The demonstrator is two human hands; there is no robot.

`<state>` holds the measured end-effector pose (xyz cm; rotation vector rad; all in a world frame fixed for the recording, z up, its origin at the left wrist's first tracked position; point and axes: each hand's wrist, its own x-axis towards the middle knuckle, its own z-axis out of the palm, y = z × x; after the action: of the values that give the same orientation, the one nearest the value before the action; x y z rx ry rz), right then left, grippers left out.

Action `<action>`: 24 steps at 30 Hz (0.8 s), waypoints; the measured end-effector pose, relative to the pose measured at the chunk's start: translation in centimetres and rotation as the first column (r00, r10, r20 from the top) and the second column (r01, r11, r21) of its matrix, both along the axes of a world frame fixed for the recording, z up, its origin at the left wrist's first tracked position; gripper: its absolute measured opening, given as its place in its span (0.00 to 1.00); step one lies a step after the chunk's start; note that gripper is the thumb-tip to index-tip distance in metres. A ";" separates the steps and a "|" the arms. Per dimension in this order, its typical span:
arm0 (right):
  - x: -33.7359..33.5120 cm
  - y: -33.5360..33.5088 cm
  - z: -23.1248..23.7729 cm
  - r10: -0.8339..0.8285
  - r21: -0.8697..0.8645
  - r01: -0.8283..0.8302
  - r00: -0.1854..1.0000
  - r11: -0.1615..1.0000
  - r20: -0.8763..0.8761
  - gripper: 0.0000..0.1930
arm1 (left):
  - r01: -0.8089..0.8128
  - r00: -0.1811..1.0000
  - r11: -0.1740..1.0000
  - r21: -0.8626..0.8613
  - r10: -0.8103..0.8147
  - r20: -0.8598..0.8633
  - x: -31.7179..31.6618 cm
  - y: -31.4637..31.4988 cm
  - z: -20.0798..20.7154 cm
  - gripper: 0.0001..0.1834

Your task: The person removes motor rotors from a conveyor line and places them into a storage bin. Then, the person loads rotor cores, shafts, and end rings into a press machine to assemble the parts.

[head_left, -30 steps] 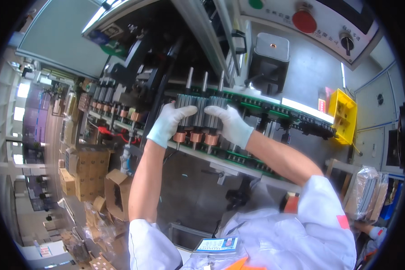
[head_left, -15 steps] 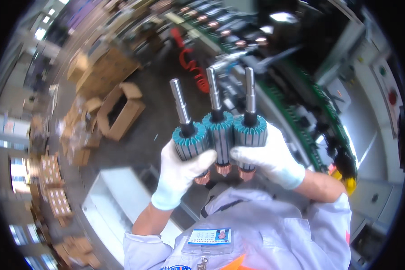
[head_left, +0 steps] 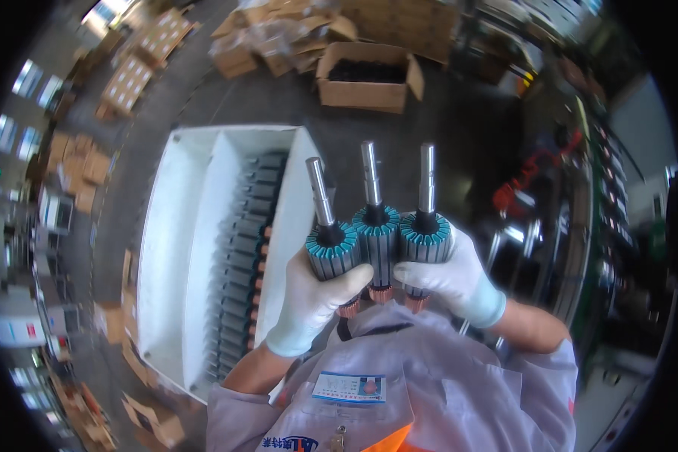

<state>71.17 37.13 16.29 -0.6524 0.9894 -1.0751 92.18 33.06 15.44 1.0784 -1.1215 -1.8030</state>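
The head view shows three teal-and-dark-steel rotors with silvery shafts and copper commutators [head_left: 380, 248], held up just right of a long white box with a lengthwise partition [head_left: 175, 241]. The white-gloved left hand [head_left: 309, 297] is wrapped round the left rotor, the white-gloved right hand [head_left: 459, 271] round the right one; the middle one sits squeezed between. They look heavy and rigid, the smooth shafts probably slippery; the steel bodies seem the safest hold, sparing the likely delicate copper ends. Counted: two hands, three held rotors, one white box, its right-hand compartment carrying dark rotors with copper ends [head_left: 245, 260], too crowded to count. One open brown cardboard box [head_left: 361, 94] lies beyond the white box, rightward.
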 end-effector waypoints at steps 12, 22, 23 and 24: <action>7.8 -27.8 -6.7 0.510 -0.088 -0.508 0.860 0.857 0.006 0.19 | -0.535 0.819 0.833 0.141 0.552 -0.155 6.4 -14.9 -7.0 0.24; 19.8 -43.1 -17.5 0.787 0.129 -0.797 0.603 0.590 0.129 0.19 | -0.774 0.562 0.576 0.264 0.816 -0.131 13.2 -23.2 -16.0 0.19; 20.6 -43.8 -18.9 0.808 0.123 -0.814 0.580 0.568 0.105 0.18 | -0.757 0.563 0.584 0.293 0.811 -0.161 13.9 -23.4 -16.8 0.20; 21.9 -44.3 -19.8 0.834 0.113 -0.837 0.545 0.535 0.083 0.18 | -0.747 0.553 0.584 0.318 0.811 -0.191 14.7 -23.5 -17.7 0.20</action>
<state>93.04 -7.16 -3.47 -0.8689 0.5788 -0.1296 106.85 9.58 -2.27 1.1008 -0.1488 -1.2677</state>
